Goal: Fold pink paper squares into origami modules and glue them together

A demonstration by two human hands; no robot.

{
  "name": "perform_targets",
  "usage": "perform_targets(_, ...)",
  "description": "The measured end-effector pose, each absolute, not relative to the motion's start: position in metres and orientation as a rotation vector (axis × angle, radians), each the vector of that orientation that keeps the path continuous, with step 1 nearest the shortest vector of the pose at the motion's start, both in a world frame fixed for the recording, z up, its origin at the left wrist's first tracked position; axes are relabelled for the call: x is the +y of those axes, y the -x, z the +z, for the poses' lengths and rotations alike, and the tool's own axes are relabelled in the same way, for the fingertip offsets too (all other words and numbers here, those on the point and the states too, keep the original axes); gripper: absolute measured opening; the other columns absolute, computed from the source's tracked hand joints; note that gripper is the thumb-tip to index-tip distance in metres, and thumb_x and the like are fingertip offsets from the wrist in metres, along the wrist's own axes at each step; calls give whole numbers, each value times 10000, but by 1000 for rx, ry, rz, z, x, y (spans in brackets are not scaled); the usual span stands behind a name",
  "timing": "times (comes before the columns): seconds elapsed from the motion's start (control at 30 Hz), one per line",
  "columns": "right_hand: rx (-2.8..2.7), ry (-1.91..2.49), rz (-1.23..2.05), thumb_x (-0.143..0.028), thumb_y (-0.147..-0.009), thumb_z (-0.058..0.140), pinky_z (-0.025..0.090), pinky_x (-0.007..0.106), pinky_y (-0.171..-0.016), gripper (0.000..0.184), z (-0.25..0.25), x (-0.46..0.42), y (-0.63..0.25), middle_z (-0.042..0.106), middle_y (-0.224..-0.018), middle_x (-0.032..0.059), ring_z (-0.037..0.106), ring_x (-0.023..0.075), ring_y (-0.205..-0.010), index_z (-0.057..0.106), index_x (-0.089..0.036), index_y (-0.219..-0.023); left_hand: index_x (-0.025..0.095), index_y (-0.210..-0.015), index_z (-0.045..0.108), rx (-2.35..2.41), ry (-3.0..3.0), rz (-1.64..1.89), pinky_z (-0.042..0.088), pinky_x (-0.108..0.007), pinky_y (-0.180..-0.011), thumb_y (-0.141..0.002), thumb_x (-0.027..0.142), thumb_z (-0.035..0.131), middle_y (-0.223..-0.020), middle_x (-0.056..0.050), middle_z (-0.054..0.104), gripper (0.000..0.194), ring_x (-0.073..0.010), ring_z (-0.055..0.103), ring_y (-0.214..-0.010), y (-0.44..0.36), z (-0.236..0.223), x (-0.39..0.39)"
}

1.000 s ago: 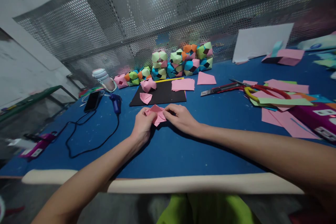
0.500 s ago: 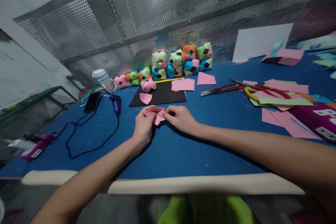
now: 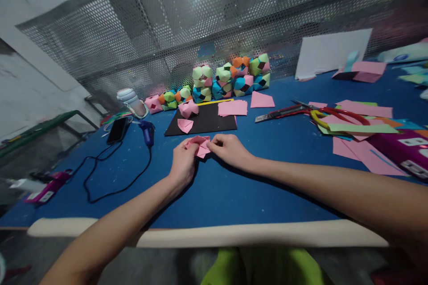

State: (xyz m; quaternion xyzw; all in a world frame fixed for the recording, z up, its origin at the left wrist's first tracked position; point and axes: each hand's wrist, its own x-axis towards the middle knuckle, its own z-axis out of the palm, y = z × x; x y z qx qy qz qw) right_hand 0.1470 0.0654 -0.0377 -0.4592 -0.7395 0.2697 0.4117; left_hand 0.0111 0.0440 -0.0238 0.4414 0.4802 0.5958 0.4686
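Note:
Both my hands meet over a folded pink paper piece [image 3: 199,145] on the blue table [image 3: 214,187]. My left hand [image 3: 183,160] grips its left side with curled fingers. My right hand [image 3: 230,150] pinches its right edge. Just beyond lies a black card [image 3: 209,121] with two folded pink pieces [image 3: 187,108] on it and a stack of pink squares [image 3: 233,107] at its right end.
Coloured folded paper cubes [image 3: 234,76] line the perforated metal wall. A phone [image 3: 117,129], a blue glue gun [image 3: 147,130] with a black cord, and a white bottle [image 3: 132,100] sit at left. Scissors [image 3: 337,116], a cutter [image 3: 277,113] and loose paper sheets lie at right.
The pink piece has been folded tighter and looks more compact between my fingers. My hands stay in nearly the same place.

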Motion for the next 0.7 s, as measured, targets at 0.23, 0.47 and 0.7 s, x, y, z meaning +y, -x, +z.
perform_targets(0.23, -1837, 1138, 715, -315, -798, 516, 338, 216, -556, 202, -33, 61, -148, 594, -655, -4, 483, 107, -597, 572, -172, -667, 114, -753, 685, 1277, -1214, 1480, 429, -233, -656, -602, 133, 539, -782, -53, 676, 211, -136, 578, -704, -10, -24, 44)
perform_targets(0.47, -1825, 992, 692, -284, -834, 491, 373, 222, -596, 193, -38, 64, -148, 638, -712, 8, 529, 117, -647, 634, -170, -773, 127, -798, 666, 1334, -1388, 1393, 365, -205, -578, -634, 150, 529, -694, 0, 596, 215, -96, 480, -604, -6, -30, 46)
perform_targets(0.7, -1810, 937, 636, -214, -816, 506, 384, 224, -608, 161, -39, 64, -148, 656, -754, 23, 551, 121, -668, 655, -153, -830, 131, -780, 636, 1358, -1460, 1363, 345, -205, -570, -657, 152, 521, -686, 13, 562, 169, -91, 448, -596, -7, -28, 44)
